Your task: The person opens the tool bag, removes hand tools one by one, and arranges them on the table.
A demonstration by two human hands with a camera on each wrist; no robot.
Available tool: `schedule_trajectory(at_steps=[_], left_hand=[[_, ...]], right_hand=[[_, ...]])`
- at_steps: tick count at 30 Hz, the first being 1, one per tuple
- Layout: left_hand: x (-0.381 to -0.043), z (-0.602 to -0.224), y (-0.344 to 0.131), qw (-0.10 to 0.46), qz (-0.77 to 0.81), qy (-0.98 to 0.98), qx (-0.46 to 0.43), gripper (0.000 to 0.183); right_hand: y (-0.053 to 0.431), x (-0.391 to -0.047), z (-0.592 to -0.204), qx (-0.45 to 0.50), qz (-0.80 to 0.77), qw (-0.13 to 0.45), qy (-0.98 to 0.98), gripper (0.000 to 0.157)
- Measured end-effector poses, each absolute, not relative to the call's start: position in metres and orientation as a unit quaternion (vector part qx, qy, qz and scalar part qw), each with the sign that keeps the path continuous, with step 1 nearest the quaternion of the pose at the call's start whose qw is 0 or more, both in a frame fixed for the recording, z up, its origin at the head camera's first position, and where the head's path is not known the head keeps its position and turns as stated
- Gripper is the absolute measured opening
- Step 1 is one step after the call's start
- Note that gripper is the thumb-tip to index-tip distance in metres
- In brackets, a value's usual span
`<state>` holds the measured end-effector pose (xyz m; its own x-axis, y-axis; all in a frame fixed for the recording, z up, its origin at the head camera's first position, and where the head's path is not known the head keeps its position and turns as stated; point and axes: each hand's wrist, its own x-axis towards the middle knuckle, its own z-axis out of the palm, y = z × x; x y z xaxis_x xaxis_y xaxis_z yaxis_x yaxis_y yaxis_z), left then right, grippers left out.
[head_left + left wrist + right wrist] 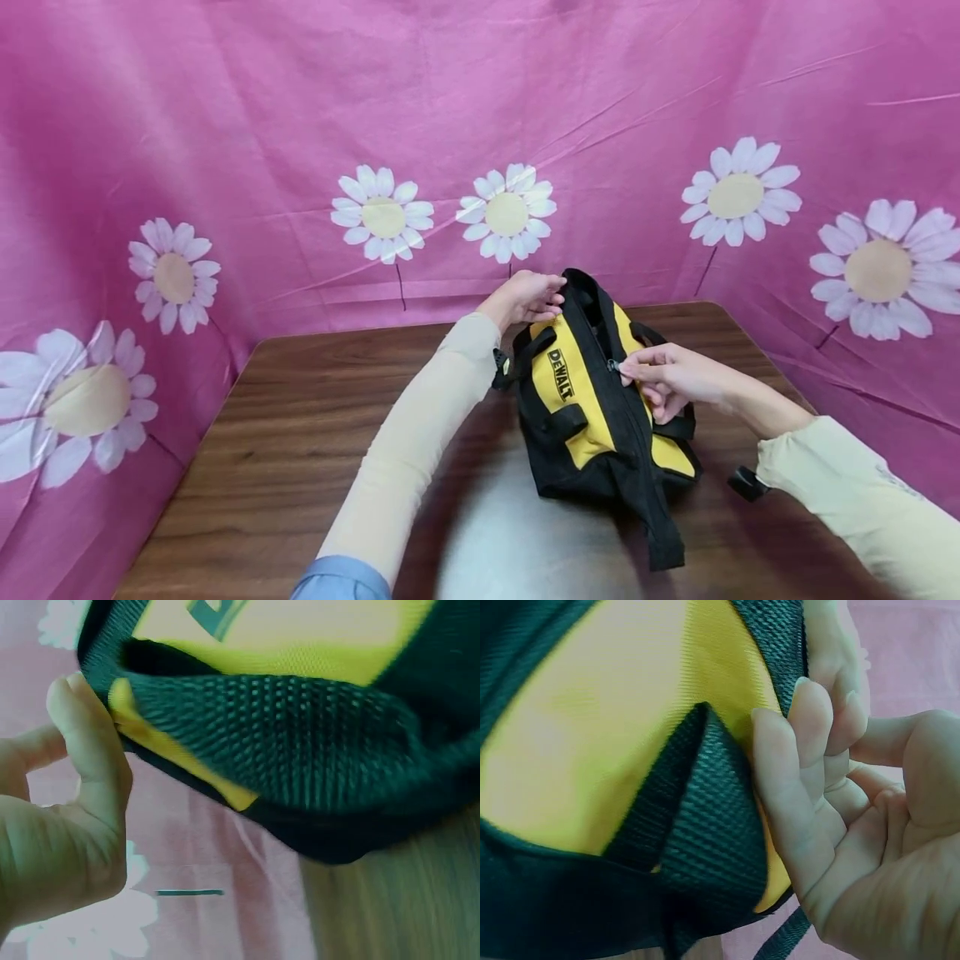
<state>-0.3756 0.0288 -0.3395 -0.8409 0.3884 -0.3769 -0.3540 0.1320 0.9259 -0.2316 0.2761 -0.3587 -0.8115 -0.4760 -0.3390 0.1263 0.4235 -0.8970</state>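
A black and yellow DEWALT tool bag stands on the table, its top zipper partly open toward the far end. At that far end my left hand pinches the bag's top edge; the left wrist view shows the thumb and fingers of the left hand there, beside a black webbing handle. My right hand pinches the zipper pull midway along the top. In the right wrist view, the right hand's other fingers lie curled by the yellow side, near another webbing handle; the pull is hidden there.
The brown wooden table extends left of the bag and ends just behind it. A pink cloth with white daisies hangs around the table. A black tab at the bag's near end points toward me.
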Motion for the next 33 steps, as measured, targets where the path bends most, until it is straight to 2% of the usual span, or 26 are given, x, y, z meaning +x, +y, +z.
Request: schedule_trajectory(at_steps=[6,10,16,25,33], left_hand=[[-0.337,-0.323,0.02,0.353,0.58,0.731,0.076,0.036],[-0.314,-0.324,0.024,0.373,0.503,0.771,0.115,0.046],[-0.302,-0.341,0.037,0.364,0.473,0.796,0.104,0.054],[-0.298,-0.352,0.05,0.369,0.42,0.824,0.096,0.049],[-0.301,-0.355,0.057,0.344,0.48,0.794,0.142,0.037]], right_hand=[[0.278,-0.23,-0.362,-0.115,-0.536,0.28,0.788,0.039],[0.279,-0.23,-0.364,-0.116,-0.551,0.277,0.779,0.038],[0.277,-0.228,-0.365,-0.114,-0.549,0.25,0.79,0.037],[0.27,-0.23,-0.372,-0.114,-0.546,0.242,0.794,0.036],[0.275,-0.236,-0.372,-0.12,-0.543,0.234,0.798,0.034]])
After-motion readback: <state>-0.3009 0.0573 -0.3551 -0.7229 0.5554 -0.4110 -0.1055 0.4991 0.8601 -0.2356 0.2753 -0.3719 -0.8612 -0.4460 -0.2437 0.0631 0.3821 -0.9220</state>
